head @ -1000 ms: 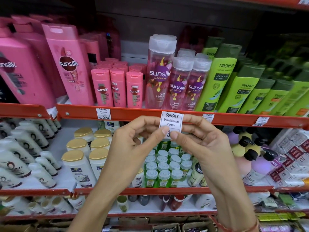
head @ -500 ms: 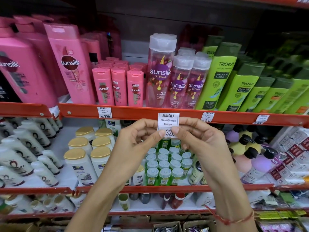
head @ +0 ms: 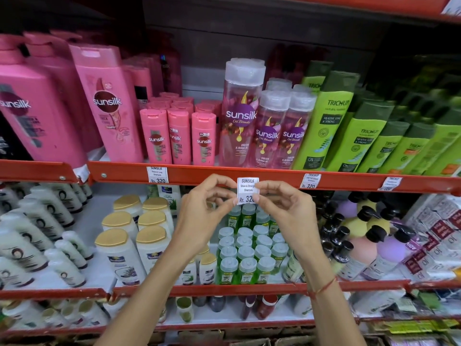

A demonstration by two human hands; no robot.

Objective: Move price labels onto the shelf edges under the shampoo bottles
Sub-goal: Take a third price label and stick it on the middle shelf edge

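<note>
A white price label reading "SUNSILK Shine & Strength Shampoo Rs. 320" is pinched from both sides. My left hand grips its left edge and my right hand its right edge. The label's top overlaps the lower rim of the orange shelf edge, below the clear purple Sunsilk Oil Blends bottles. Two other labels are stuck on that edge: a Sunsilk one under the small pink bottles and a Trichup one under the green bottles.
Large pink Sunsilk bottles fill the upper left. A third label hangs crooked further right. The shelf below holds white gold-capped bottles, small green bottles and black pump bottles.
Both hands have kept their grip on the label and eased slightly lower against the shelf edge. The view has shifted a little.
</note>
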